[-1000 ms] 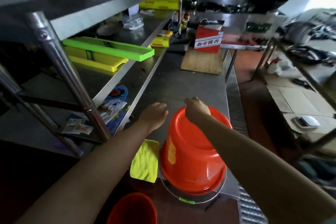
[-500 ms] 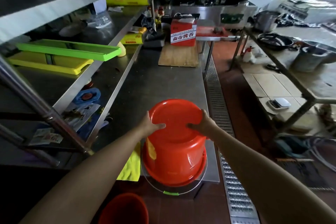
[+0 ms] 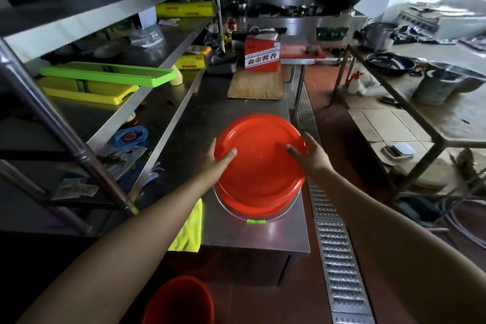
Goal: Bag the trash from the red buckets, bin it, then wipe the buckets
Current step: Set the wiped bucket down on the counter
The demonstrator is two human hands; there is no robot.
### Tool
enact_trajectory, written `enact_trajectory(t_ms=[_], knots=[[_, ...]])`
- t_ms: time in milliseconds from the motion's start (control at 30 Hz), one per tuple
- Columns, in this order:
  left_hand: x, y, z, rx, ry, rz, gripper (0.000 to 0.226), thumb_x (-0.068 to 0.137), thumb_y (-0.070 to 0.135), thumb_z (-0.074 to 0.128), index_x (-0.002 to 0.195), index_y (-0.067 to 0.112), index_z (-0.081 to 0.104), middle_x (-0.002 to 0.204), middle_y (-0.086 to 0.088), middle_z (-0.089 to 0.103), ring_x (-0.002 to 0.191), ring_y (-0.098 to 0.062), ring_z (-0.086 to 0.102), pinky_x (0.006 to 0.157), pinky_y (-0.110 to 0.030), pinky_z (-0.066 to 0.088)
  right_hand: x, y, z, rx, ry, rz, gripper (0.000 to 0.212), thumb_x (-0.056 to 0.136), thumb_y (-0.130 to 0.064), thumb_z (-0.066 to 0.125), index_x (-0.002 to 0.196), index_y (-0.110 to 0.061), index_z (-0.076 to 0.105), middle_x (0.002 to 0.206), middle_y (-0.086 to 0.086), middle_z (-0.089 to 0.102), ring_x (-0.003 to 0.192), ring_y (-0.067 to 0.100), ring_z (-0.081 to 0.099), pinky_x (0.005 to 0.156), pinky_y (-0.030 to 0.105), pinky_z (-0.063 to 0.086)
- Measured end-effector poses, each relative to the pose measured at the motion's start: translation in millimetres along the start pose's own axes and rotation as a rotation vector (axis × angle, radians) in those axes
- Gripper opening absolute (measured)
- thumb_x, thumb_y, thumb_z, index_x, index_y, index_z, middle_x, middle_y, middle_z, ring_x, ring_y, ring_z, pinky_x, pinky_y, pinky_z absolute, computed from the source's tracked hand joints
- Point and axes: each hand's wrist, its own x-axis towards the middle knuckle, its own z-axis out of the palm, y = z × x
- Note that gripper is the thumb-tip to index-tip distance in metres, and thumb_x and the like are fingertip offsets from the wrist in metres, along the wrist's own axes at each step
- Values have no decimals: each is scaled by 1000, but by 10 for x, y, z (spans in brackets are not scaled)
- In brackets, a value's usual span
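Note:
A red bucket stands upside down on the steel counter, near its front right corner, its wire handle with a green grip lying on the steel. My left hand grips the left edge of its upturned bottom, thumb on top. My right hand grips the right edge, thumb on top too. A yellow cloth lies beside the bucket's left, partly under my left forearm. A second red bucket stands on the floor below the counter end.
Steel shelves with green and yellow trays run along the left. A wooden board and a red carton sit farther back on the counter. A floor drain grate runs on the right, past it a metal rack.
My hands went from above the bucket to its two sides and now grip its upturned bottom. The view has risen and the bucket appears more from above.

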Motion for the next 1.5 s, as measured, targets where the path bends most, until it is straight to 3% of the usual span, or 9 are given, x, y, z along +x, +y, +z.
enact_trajectory(t_ms=[133,267,400,500,667,1000,1133,1300,1500], knots=[[-181,-202,-12,73,-22,-20,73,91,71,36,150,28,33,153,-12,36,141,-27,34,115,-46,28,-226,92,-32,4,-26,40,72,86,-69,59,142,-23,54,134,10,60,122,25,59,106,43,47],[-504,-525,16,69,-3,-37,62,85,79,28,109,35,64,106,5,65,106,-19,62,85,-31,48,-470,345,19,-88,-93,143,66,89,-76,42,125,-24,60,124,18,62,113,32,61,100,42,50],[-827,-603,39,-51,-101,-144,53,64,95,39,99,59,52,105,21,59,88,0,60,71,-27,52,-697,457,90,-95,-174,189,65,79,-81,53,109,-24,52,118,15,59,105,31,61,92,47,54],[-1073,-679,61,-82,-322,-309,80,55,94,55,120,62,21,115,23,51,88,1,57,56,-23,50,-913,486,160,-128,-312,57,79,74,-66,74,135,-26,44,140,14,47,120,29,55,93,44,54],[-1398,-1050,366,294,-482,-127,129,68,63,78,148,44,-22,161,1,11,142,-16,24,108,-37,34,-1407,690,461,-568,-591,-202,122,73,-60,79,149,-57,-17,158,15,-37,145,53,-17,119,62,7],[-1008,-968,152,583,-77,289,111,67,65,75,148,45,1,159,-5,2,146,-33,12,112,-47,31,-2145,844,784,-553,-342,-118,126,69,-58,83,140,-68,-21,143,-15,-55,148,50,-14,112,66,28],[-788,-587,230,808,-150,521,119,66,66,74,150,42,-6,161,-6,8,148,-34,5,116,-48,3,-2594,1027,987,-594,-226,-157,126,69,-50,86,145,-65,-14,153,-14,-45,150,44,-13,105,63,39],[-1088,-576,377,837,-209,636,82,60,62,79,122,22,46,121,-2,57,111,-28,51,93,-42,40,-2861,1255,859,-374,15,-255,52,92,-44,59,143,-37,49,160,4,27,141,28,39,108,41,44],[-1664,-1250,203,796,-217,784,71,62,59,79,113,16,56,107,-2,59,102,-26,52,90,-42,42,-2504,1105,359,157,115,473,43,103,-49,38,127,-17,55,104,2,60,102,29,61,95,46,51]])
